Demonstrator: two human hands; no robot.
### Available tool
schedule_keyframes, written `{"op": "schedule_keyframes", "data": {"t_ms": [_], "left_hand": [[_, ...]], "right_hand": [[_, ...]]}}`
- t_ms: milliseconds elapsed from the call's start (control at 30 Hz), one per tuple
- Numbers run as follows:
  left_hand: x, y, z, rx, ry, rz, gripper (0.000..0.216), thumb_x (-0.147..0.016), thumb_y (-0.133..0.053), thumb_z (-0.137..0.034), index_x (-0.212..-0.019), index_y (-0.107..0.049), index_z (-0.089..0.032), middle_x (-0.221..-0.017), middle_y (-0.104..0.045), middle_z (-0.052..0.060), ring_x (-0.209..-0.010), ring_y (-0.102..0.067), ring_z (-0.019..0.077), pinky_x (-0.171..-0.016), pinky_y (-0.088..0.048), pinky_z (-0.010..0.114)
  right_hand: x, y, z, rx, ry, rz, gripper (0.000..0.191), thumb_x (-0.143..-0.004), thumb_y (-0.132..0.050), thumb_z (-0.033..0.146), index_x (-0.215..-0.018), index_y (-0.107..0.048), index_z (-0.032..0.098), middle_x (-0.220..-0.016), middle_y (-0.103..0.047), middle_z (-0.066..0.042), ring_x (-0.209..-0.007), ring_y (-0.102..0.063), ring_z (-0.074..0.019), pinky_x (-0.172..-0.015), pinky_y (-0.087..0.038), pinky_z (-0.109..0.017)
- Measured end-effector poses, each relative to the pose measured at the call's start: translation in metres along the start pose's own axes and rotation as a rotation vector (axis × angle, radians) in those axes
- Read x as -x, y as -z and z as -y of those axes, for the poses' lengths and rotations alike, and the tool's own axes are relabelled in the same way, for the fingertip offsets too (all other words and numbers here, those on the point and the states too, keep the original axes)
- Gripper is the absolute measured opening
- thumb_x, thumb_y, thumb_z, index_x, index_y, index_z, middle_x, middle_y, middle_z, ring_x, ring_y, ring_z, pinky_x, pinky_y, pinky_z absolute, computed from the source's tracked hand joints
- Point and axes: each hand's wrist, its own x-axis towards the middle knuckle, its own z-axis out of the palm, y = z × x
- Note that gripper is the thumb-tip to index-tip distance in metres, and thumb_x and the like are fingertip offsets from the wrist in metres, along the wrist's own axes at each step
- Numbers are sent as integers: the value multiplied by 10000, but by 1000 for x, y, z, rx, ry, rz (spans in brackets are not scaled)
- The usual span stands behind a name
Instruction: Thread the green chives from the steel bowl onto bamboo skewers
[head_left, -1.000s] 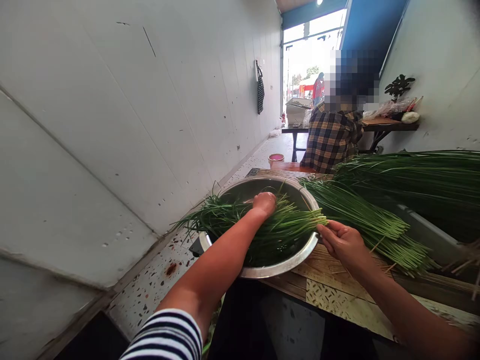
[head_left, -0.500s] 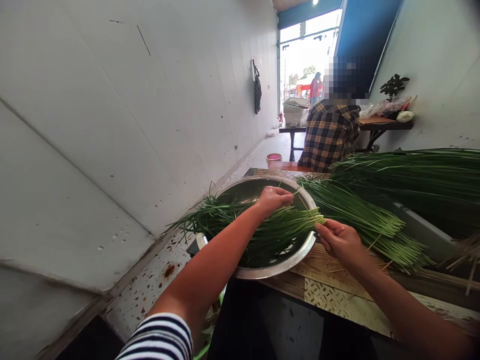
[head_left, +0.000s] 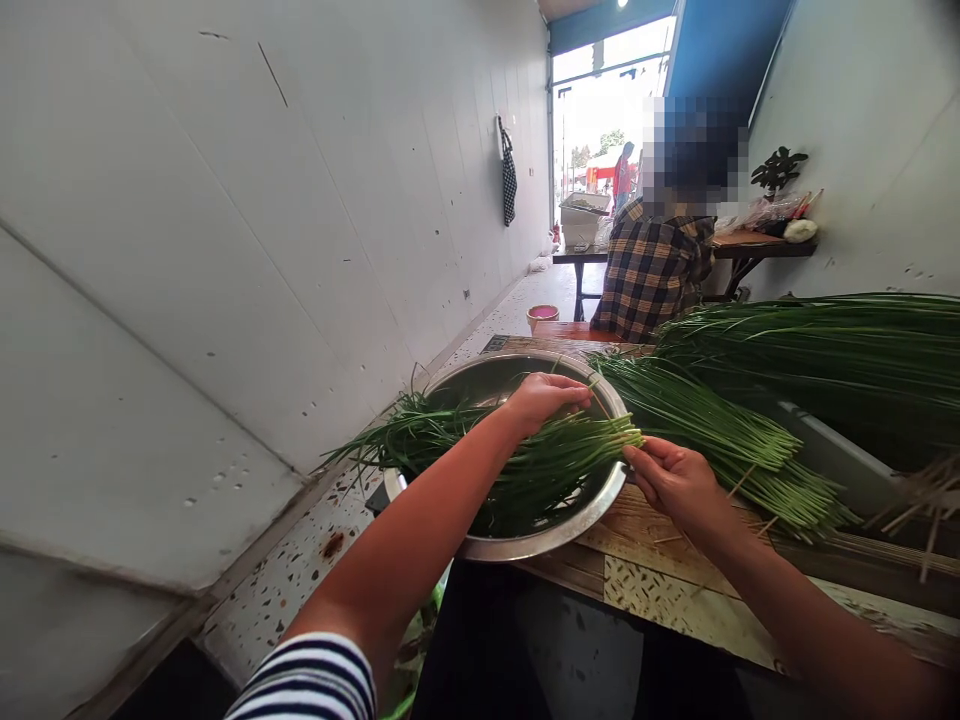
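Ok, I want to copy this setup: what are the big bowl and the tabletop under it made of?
The bowl looks like stainless steel: silvery and glossy, with reflections along its rolled rim. The tabletop seems bare wood, matt and worn, with visible grain; the patterned strip at its front could be embossed metal or laminate.

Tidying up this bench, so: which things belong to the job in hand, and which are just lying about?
In use: left hand, right hand, chive bundle, steel bowl, chive pile.
Lying about: pink tub, checked cloth, potted plant.
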Motion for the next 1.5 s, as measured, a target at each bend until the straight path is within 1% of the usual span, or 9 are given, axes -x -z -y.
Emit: {"op": "schedule_keyframes", "data": {"t_ms": [133,333,433,533,667,833,1133,1267,1500], "left_hand": [[0,1,0,10,24,3,177,-615,-785,-219,-706,-708,-88,-688,-673,61,-565,-527,62,-566,-400,215],[-1,2,0,-20,-6,-13,201,-588,-792,-240,-700,-719,-90,-712,-685,73,-576,-510,69,-570,-387,229],[0,1,0,-34,-5,-25,184,-593,-780,-236,-696,-724,-94,-711,-683,72,-567,-494,66,-549,-359,226],[1,1,-1,-41,-15,-33,174,-595,-769,-234,-693,-728,-96,-718,-682,71,-560,-478,62,-524,-329,221],[1,1,-1,-51,-19,-22,180,-584,-773,-246,-680,-733,-99,-723,-687,75,-565,-481,67,-546,-348,230],[2,1,-3,-39,-23,-34,202,-561,-790,-251,-673,-732,-95,-719,-689,83,-583,-503,79,-574,-368,241],[2,3,-3,-96,-57,0,212,-575,-778,-263,-699,-735,-96,-715,-685,77,-566,-455,69,-540,-319,236],[1,3,-3,-126,-68,22,189,-595,-764,-260,-694,-736,-101,-713,-687,73,-563,-450,69,-533,-315,235],[2,2,-2,-189,-116,-9,220,-586,-772,-265,-730,-745,-101,-724,-698,73,-574,-469,75,-593,-374,248]], "right_hand": [[1,-1,1,6,17,1,356,-807,-620,505,-729,-549,164,-484,-318,84,-449,-204,-39,-425,-125,-224],[-1,0,0,20,12,-3,375,-787,-619,535,-719,-548,174,-488,-312,79,-444,-206,-49,-422,-123,-232],[-2,1,-3,7,14,-5,379,-770,-630,542,-705,-538,180,-507,-338,66,-451,-234,-55,-420,-133,-233],[-2,1,-2,-2,-3,1,368,-775,-632,532,-734,-551,175,-503,-335,73,-447,-223,-47,-418,-128,-222],[0,-1,4,15,-13,0,384,-774,-632,538,-731,-555,164,-468,-317,86,-430,-205,-36,-410,-120,-214],[3,-3,9,15,-21,-4,400,-765,-634,551,-738,-560,158,-473,-314,86,-433,-205,-31,-410,-118,-208],[3,-4,9,24,-36,-4,421,-760,-626,570,-775,-579,152,-468,-279,97,-424,-187,-28,-398,-101,-198],[4,-4,11,38,-36,-9,425,-749,-629,580,-746,-566,159,-451,-288,95,-416,-193,-31,-395,-109,-200],[4,-6,8,32,-28,-18,426,-736,-626,593,-745,-559,173,-463,-284,90,-412,-200,-42,-396,-119,-207]]}}
